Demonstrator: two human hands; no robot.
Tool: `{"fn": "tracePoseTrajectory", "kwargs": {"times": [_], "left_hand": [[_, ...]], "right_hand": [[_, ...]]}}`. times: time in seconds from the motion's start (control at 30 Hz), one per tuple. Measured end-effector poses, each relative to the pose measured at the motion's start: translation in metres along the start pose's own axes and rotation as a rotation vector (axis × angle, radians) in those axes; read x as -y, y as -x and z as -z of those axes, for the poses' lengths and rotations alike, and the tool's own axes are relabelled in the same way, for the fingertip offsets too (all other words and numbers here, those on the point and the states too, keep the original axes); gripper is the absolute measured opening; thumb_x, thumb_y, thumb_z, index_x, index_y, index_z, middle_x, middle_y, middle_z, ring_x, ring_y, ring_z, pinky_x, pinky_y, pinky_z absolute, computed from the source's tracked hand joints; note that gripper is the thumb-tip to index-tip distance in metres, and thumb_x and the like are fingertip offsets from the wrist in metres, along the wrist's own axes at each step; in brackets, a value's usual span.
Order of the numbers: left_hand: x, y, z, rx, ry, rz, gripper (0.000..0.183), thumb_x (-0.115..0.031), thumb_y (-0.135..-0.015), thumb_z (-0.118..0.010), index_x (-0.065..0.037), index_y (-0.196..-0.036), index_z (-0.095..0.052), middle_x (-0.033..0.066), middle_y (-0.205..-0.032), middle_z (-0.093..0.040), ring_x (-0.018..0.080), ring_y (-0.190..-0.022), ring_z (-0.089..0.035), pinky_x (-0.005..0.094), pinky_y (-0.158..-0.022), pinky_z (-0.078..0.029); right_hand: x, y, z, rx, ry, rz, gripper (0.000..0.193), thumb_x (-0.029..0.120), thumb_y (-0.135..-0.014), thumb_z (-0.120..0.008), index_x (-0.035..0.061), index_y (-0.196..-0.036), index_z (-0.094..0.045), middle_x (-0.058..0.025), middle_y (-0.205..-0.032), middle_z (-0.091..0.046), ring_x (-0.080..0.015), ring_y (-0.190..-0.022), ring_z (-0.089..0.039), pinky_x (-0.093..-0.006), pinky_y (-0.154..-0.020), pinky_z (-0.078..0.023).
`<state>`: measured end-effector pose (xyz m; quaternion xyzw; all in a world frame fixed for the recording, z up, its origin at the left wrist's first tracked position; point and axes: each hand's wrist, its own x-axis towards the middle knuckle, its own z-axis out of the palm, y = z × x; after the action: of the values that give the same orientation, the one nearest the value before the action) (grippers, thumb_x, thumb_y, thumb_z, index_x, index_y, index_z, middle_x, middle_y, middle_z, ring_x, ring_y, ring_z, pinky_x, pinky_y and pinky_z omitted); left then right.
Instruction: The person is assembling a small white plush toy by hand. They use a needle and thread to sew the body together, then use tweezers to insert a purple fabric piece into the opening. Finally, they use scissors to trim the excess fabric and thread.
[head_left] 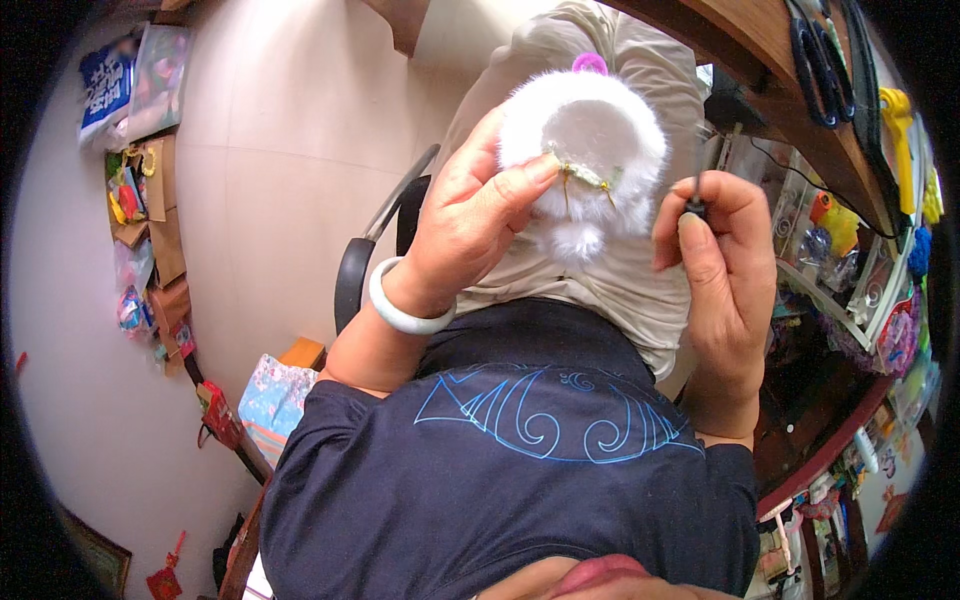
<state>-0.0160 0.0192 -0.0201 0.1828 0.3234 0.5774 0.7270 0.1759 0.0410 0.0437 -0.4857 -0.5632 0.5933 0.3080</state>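
My left hand (455,225) grips a round white furry piece (638,125) over my lap, thumb pressed on its inner edge. Its middle is a smooth pale disc (590,128). Along the lower inner rim runs a whitish-green knotted trim (582,174) with small gold-yellow bits and hanging strands. A pink fuzzy loop (590,64) sticks up from the top, and a white pompom (577,241) hangs at the bottom. To the right, apart from the fur, my right hand (725,265) pinches a small tool with a dark handle (694,208) and thin shaft pointing up; its exact kind is unclear.
A wooden table edge (740,45) with dark-handled scissors (822,62) lies at the upper right. Beside it stand a white rack (835,305) and yellow-handled tool (897,150). A chair armrest (355,275) is at my left. Boxes and bags (165,245) line the left wall.
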Motion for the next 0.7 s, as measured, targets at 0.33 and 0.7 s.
{"fn": "tracePoseTrajectory", "kwargs": {"times": [0.33, 0.7], "left_hand": [[0.003, 0.004, 0.001, -0.018, -0.119, 0.051, 0.044, -0.013, -0.092, -0.054, -0.002, -0.133, -0.042, 0.0036, -0.108, -0.06, 0.006, -0.085, -0.055, 0.0184, -0.068, -0.045], [0.0, 0.007, -0.003, 0.021, -0.1, 0.068, 0.043, -0.011, -0.092, -0.055, 0.0, -0.132, -0.042, 0.0043, -0.117, -0.055, 0.0102, -0.104, -0.052, 0.0244, -0.087, -0.044]], "right_hand": [[0.008, -0.01, -0.002, 0.089, 0.507, 0.309, 0.035, -0.005, -0.085, -0.056, -0.0006, -0.119, -0.058, -0.0104, -0.096, -0.062, -0.0144, -0.086, -0.055, -0.0224, -0.076, -0.042], [0.005, -0.015, -0.009, 0.044, 0.747, 0.418, 0.03, -0.013, -0.075, -0.059, 0.0001, -0.102, -0.064, -0.0151, -0.083, -0.064, -0.0253, -0.072, -0.064, -0.0288, -0.063, -0.049]]}}
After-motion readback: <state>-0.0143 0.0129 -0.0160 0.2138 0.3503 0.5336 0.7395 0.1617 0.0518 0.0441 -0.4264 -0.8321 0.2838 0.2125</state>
